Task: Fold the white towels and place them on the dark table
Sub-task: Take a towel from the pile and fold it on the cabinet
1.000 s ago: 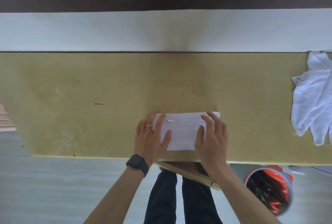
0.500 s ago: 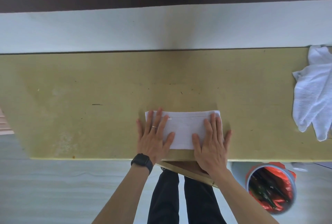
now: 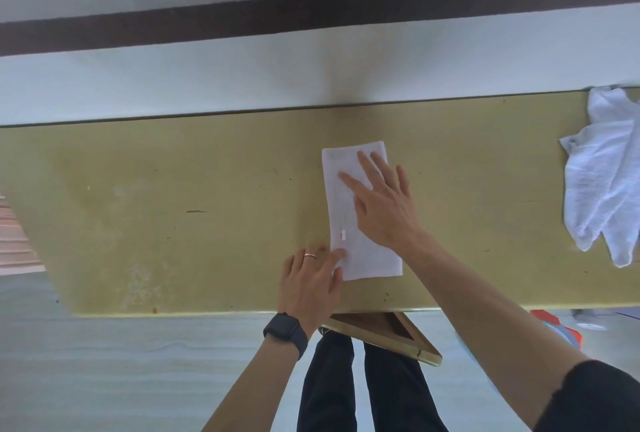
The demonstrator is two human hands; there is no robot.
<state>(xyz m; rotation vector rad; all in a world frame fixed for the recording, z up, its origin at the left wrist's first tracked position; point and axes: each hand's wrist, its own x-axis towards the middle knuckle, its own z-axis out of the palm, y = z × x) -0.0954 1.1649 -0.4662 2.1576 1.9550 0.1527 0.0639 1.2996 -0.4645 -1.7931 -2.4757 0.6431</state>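
White towel (image 3: 372,258), folded to a narrow rectangle, lies flat on the table (image 3: 173,206). Its long side runs away from the person, near end close to the front edge, a bit R of centre. A small tag (image 3: 343,234) shows by its L edge. R hand (image 3: 384,209) lies palm-down on the towel's far half, fingers straight & spread, pressing flat, gripping nothing. L hand (image 3: 308,284) is flat on the table just beside the towel's near L corner, fingers straight, index tip & thumb touching the towel's edge; no curl round the cloth, nothing held. Ring (image 3: 310,255) on a L finger, black watch (image 3: 285,329) on the L wrist, dark sleeve (image 3: 595,397) on the R upper arm. Table top is olive-yellow, scuffed, w/ small dark marks. A heap (image 3: 602,182) of crumpled white towels sits at the table's far R end, well apart from the folded one. Below the front edge: a triangular brace (image 3: 384,331), dark trousers (image 3: 329,390) & an orange item (image 3: 564,333) at R, mostly cut off, can't tell what. Behind the table, a pale wall w/ a dark stripe (image 3: 311,19).
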